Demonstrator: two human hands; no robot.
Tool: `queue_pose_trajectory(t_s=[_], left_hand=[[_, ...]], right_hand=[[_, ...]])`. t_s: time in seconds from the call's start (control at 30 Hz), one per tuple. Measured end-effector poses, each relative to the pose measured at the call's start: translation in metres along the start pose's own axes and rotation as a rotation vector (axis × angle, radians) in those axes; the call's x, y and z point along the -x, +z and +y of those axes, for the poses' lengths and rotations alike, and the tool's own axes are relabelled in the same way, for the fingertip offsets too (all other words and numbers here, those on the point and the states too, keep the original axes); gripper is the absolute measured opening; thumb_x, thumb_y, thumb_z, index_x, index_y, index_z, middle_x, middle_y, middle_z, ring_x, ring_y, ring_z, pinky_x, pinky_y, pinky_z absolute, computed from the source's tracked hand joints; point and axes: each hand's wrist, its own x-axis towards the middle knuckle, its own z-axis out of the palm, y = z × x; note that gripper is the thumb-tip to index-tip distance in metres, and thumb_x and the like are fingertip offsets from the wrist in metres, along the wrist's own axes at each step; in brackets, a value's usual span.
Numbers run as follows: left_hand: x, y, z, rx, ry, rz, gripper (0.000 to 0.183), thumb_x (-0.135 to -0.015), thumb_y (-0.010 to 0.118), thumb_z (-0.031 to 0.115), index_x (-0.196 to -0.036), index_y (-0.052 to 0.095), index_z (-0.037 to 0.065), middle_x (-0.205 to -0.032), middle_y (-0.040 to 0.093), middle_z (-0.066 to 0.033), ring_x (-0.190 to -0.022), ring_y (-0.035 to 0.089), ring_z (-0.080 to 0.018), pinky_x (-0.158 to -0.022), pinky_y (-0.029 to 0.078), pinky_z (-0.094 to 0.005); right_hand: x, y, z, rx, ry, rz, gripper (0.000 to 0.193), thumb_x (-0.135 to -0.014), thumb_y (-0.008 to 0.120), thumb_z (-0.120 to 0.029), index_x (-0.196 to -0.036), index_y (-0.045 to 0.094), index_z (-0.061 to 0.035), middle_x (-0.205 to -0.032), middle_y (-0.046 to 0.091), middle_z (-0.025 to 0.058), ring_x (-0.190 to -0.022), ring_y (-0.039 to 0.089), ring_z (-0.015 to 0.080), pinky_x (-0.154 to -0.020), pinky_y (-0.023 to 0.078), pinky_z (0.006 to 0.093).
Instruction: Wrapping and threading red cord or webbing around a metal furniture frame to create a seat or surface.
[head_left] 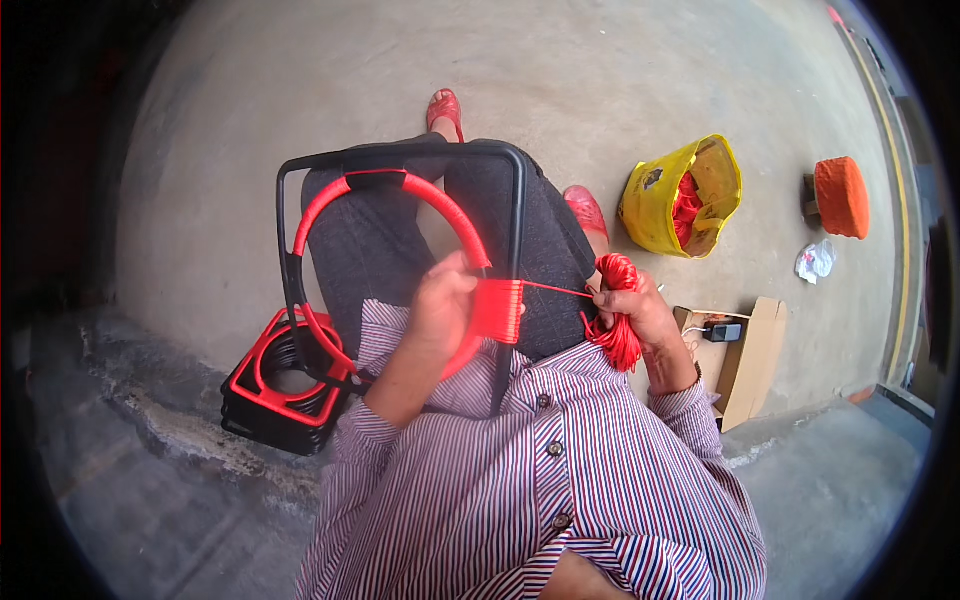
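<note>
A black rectangular frame (400, 152) with a round ring (458, 222) inside it rests across my lap. Red cord is wound over much of the ring, with bare black gaps. A tight red band (497, 310) joins the ring to the frame's right bar. My left hand (442, 302), slightly blurred, curls round the ring beside this band. Off to the right, my right hand (640, 308) grips a bundle of red cord (620, 345). One taut strand runs from the band to its fingers.
Beside my left leg, several similar frames are stacked, a red-wrapped frame (262, 378) on top. A yellow bag (655, 205) holding red cord (686, 212) stands at the right, near an open cardboard box (757, 355), an orange-covered stool (842, 198) and a crumpled plastic bag (816, 261).
</note>
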Motion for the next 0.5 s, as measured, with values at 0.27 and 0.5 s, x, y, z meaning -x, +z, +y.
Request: queue_pose_trajectory(t_s=[0.27,0.5], left_hand=[[-0.007,-0.016,-0.01,0.062,0.053,0.006,0.037,-0.083,0.045,0.017,-0.116,0.052,0.002,-0.102,0.065,-0.0163,-0.092,0.066,-0.0302,-0.083,0.054,-0.0485],[0.004,0.014,-0.01,-0.425,0.641,0.239,0.052,-0.089,0.045,0.032,-0.13,0.042,0.0,-0.131,0.046,-0.017,-0.119,0.047,-0.0241,-0.101,0.037,-0.0365]], right_hand=[[-0.043,-0.006,-0.024,0.485,-0.204,0.206,0.027,-0.079,0.07,-0.013,-0.099,0.054,-0.0025,-0.074,0.06,0.0037,-0.06,0.056,0.0128,-0.057,0.046,0.0304],[-0.032,0.088,-0.084,1.379,-1.001,-0.161,0.035,-0.076,0.068,-0.024,-0.106,0.058,-0.0074,-0.09,0.061,0.0054,-0.085,0.06,0.026,-0.074,0.049,0.0398]])
